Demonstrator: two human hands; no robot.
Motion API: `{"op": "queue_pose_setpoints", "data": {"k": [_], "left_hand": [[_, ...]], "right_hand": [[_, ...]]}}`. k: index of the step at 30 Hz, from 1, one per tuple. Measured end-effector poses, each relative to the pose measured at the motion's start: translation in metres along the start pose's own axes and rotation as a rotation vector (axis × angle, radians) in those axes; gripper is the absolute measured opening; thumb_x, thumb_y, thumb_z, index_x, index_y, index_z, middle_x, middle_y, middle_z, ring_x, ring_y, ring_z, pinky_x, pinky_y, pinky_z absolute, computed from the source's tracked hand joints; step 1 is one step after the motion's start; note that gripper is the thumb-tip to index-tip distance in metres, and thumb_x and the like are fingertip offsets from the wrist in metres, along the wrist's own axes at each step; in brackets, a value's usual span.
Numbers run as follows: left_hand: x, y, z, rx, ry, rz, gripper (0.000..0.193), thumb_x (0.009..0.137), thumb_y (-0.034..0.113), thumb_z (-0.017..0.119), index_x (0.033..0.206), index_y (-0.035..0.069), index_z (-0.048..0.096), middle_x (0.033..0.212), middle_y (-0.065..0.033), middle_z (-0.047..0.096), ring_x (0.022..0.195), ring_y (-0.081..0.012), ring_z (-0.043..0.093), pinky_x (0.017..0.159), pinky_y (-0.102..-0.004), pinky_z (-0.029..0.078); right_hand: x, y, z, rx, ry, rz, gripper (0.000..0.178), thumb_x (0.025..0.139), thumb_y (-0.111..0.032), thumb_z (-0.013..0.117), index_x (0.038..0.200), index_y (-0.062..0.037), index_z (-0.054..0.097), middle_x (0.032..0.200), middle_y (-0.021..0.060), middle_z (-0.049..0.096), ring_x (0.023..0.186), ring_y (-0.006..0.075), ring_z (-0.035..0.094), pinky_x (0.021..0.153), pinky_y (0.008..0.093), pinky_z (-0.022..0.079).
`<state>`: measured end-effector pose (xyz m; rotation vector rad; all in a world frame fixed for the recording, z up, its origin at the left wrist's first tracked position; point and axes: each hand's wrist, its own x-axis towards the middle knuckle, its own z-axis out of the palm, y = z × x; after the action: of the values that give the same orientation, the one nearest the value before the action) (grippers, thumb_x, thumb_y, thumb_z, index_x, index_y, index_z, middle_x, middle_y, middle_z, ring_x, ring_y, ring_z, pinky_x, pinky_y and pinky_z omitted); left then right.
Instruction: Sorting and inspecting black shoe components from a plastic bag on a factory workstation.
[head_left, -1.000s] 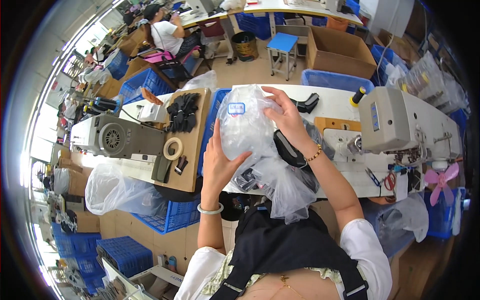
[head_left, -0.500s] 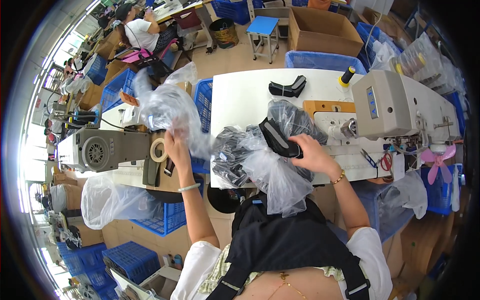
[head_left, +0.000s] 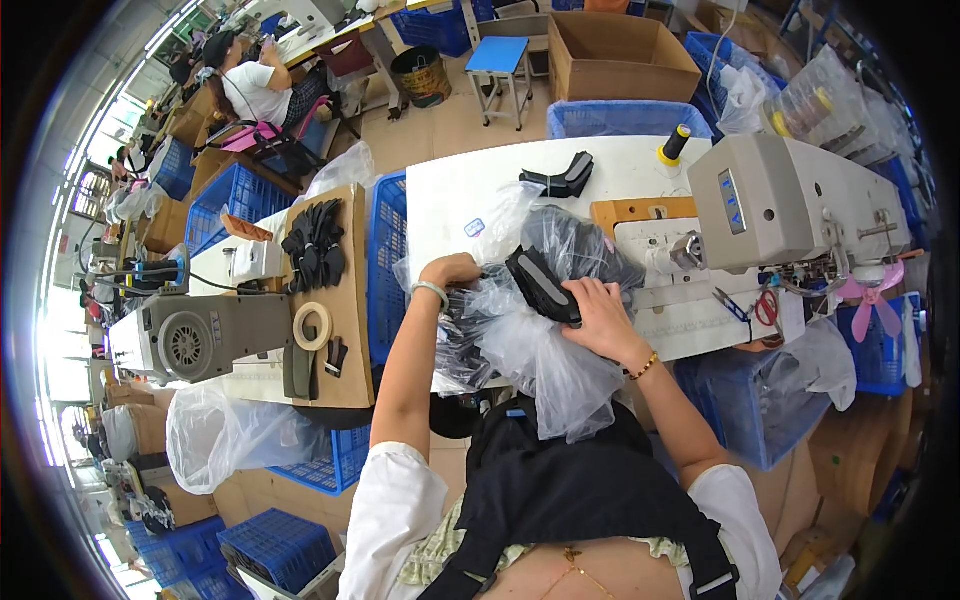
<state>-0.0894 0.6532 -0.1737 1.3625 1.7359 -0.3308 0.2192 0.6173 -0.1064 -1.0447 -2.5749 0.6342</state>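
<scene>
My right hand [head_left: 603, 318] is closed round the lower end of a folded black fabric bundle [head_left: 540, 285] with a grey stripe. My left hand [head_left: 455, 270], fingers curled, grips a clear plastic bag [head_left: 497, 218] that spreads over the white table behind the bundle. Under and between both hands lie clear bags with dark pieces inside [head_left: 590, 245]; a crumpled whitish part [head_left: 560, 370] hangs over the near table edge. Farther back, a second black bundle [head_left: 562, 176] rests on the table, apart from my hands.
At right stands a sewing machine [head_left: 755, 205], with scissors [head_left: 767, 307] and a black thread cone [head_left: 676, 145] nearby. At left, a cardboard sheet [head_left: 345, 230] carries black gloves [head_left: 316, 245] and a tape roll [head_left: 312, 326]. A blue crate [head_left: 387, 265] fills the gap between tables.
My left hand has brought the clear plastic bag rightward from the left table to the white table, uncovering the gloves. My right hand still holds the black bundle.
</scene>
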Motion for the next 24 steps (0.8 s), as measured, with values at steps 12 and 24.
{"op": "queue_pose_setpoints", "data": {"k": [12,24], "left_hand": [[0.062,-0.064,0.023,0.167,0.011,0.026,0.034,0.081,0.028,0.048,0.090,0.000,0.066,0.088,-0.0164,0.066,0.079,-0.0281,0.064,0.073,-0.0387,0.049],[0.003,-0.035,-0.017,0.025,0.088,0.195,0.044,0.082,0.035,0.057,0.082,-0.008,0.064,0.083,-0.0268,0.063,0.073,-0.0340,0.064,0.069,-0.0406,0.049]], "right_hand": [[0.000,-0.002,0.002,0.456,0.119,0.093,0.052,0.066,-0.022,0.072,0.112,-0.0070,0.053,0.100,0.0120,0.062,0.093,0.0276,0.052,0.087,0.0356,0.036],[-0.006,0.023,0.000,1.227,0.214,0.303,0.045,0.077,-0.006,0.067,0.116,0.0009,0.047,0.097,0.0070,0.063,0.089,0.0117,0.058,0.080,0.0257,0.047]]}}
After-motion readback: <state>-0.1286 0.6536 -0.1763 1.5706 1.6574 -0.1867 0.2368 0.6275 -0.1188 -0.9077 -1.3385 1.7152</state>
